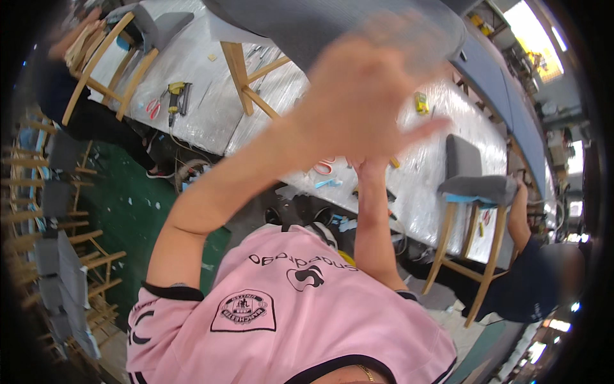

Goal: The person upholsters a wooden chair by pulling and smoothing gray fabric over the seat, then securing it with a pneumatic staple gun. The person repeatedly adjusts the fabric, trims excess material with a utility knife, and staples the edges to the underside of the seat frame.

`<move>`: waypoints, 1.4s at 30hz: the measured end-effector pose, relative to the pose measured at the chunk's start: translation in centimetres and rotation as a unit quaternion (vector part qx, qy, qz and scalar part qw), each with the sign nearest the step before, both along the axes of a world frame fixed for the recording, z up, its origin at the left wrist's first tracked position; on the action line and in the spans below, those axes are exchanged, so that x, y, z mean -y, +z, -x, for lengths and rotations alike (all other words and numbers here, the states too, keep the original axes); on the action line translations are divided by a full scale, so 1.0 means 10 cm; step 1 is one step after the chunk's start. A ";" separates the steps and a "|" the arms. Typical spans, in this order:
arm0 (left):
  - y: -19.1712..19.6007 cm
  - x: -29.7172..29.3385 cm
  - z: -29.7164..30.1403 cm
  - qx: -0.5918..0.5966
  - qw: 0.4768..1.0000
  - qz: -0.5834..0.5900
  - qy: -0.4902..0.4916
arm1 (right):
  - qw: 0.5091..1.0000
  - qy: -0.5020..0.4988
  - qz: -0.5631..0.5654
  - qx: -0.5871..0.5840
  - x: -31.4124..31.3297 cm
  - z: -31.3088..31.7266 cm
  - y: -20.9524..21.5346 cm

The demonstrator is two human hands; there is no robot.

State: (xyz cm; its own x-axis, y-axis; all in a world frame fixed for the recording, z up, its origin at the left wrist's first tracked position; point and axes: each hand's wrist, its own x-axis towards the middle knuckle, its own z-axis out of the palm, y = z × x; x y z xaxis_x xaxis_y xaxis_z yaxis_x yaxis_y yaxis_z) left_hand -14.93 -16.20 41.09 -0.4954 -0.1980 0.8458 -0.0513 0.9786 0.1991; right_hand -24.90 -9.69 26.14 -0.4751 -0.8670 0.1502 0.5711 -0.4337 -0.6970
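Note:
A grey upholstered chair (281,25) with pale wooden legs (236,77) lies on the wrapped worktable (211,115) in front of me. My left hand (358,96) is raised across its padded part, blurred by motion. The left thumb stretches out sideways, and the smeared fingers reach over the grey fabric; no held thing shows. Whether they touch the fabric is unclear. Behind and below it, my right hand (369,168) is mostly hidden, so its fingers and anything in them cannot be made out. Red-handled scissors (323,167) lie on the table beside the right wrist.
A yellow-green power tool (175,96) and more red scissors (153,107) lie left on the table. A yellow box (421,102) sits to the right. People handle chairs on both sides: a left chair (128,77) and a right chair (476,185). Stacked chairs (61,256) stand at far left.

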 end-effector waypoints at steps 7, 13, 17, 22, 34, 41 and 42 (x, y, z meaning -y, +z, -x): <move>0.18 0.30 0.23 0.224 0.951 0.215 -0.005 | 0.986 0.068 0.088 -0.125 -0.13 0.11 -0.17; 0.07 0.17 0.22 0.217 0.937 0.271 0.027 | 0.992 0.030 0.045 -0.113 -0.22 -0.06 -0.20; -0.21 0.14 0.14 0.203 0.976 0.010 0.082 | 0.991 0.045 0.027 -0.121 -0.19 0.01 -0.22; -1.43 -0.04 -0.01 -0.367 0.855 -0.364 -0.040 | 0.991 0.055 0.037 -0.116 -0.12 0.03 -0.17; -1.65 0.12 0.06 -0.159 0.744 -0.572 -0.307 | 0.984 -0.009 0.003 -0.177 -0.18 -0.01 -0.08; -1.67 0.06 0.10 -0.224 0.741 -0.572 -0.272 | 0.982 0.005 -0.020 -0.189 -0.19 0.03 -0.06; -1.66 0.03 0.11 -0.242 0.747 -0.569 -0.245 | 0.982 0.016 -0.014 -0.188 -0.19 0.04 -0.06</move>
State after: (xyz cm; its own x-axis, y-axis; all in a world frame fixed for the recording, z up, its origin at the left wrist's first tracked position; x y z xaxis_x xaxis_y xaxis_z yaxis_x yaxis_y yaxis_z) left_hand -16.07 -16.50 24.50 -0.4348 -0.8203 0.3715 0.6050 0.0395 0.7952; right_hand -25.33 -7.78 25.53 -0.3633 -0.8871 0.2847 0.2848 -0.3967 -0.8726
